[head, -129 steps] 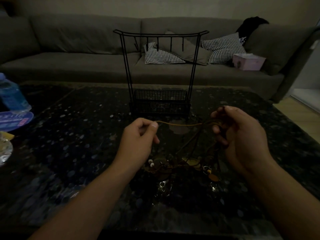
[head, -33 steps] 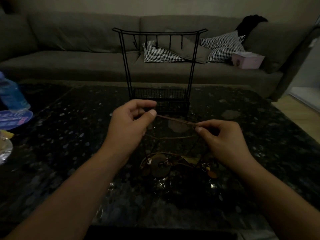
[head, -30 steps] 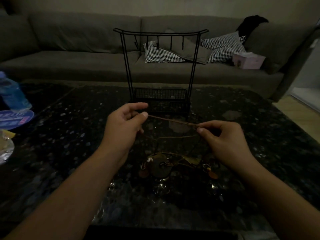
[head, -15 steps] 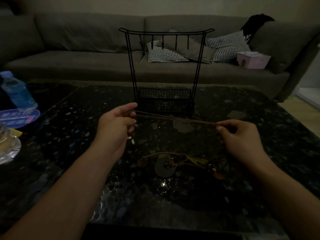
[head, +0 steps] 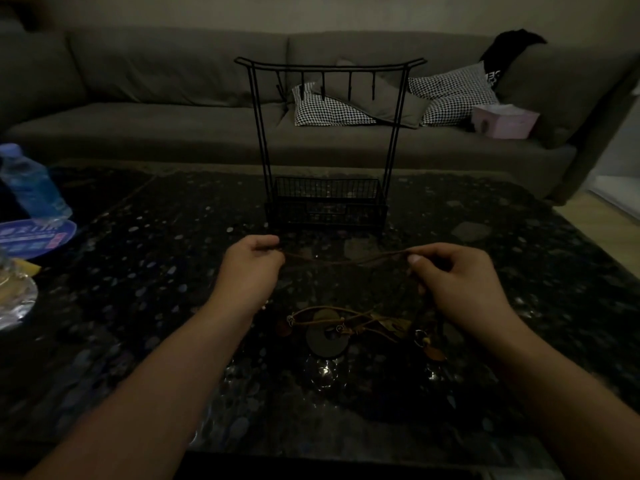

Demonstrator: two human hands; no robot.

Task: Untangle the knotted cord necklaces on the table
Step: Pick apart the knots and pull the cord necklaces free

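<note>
Our left hand (head: pixel 251 268) and right hand (head: pixel 457 275) each pinch the brown cord (head: pixel 346 260). It hangs looser than before, so maybe a knot slipped; it's dark.

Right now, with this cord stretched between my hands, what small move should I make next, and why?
Probably lift the cord a little and watch what rises. The left hand and right hand each pinch it, and it sags slightly between them. Dark strands drop from the right hand to the pile on the table, so it likely isn't free yet; a gentle lift should show where it snags.
</note>
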